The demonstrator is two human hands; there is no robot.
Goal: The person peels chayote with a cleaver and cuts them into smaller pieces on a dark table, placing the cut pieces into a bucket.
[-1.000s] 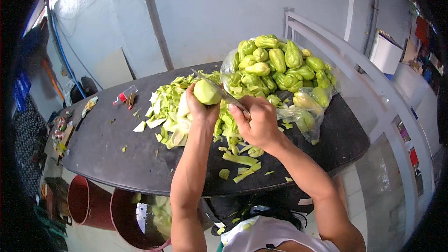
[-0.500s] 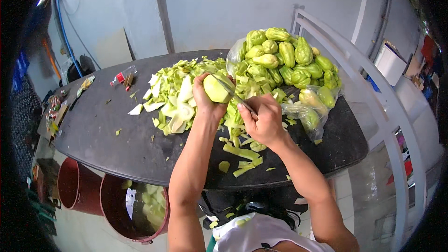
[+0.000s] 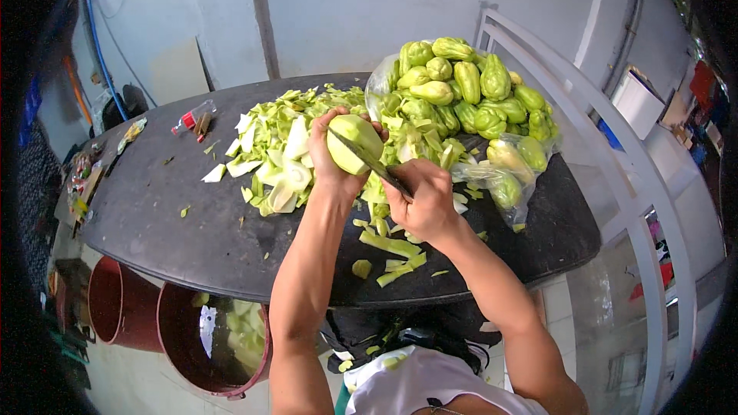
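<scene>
Over the dark table (image 3: 177, 223), my left hand (image 3: 332, 165) is wrapped round a pale green peeled chayote (image 3: 355, 141). My right hand (image 3: 423, 200) grips a knife (image 3: 367, 158), its blade lying against the near face of the chayote. Behind and left of my hands spreads a heap of green peelings (image 3: 288, 154). To the right, a clear plastic bag (image 3: 492, 177) lies open around a tall pile of unpeeled chayotes (image 3: 469, 88). A few loose peel strips (image 3: 388, 244) lie near the table's front edge. The knife's handle is mostly hidden in my fist.
Below the table's left front stands a dark red bucket (image 3: 165, 338) holding peeled chayotes (image 3: 246, 334) in liquid, with another red bucket (image 3: 115, 303) beside it. A bottle with a red label (image 3: 198, 117) lies at the table's back left. A white railing (image 3: 623, 161) runs along the right side.
The knife blade has moved from the chayote's upper right side across its near face. My right hand has turned slightly. The whole view has shifted a little.
</scene>
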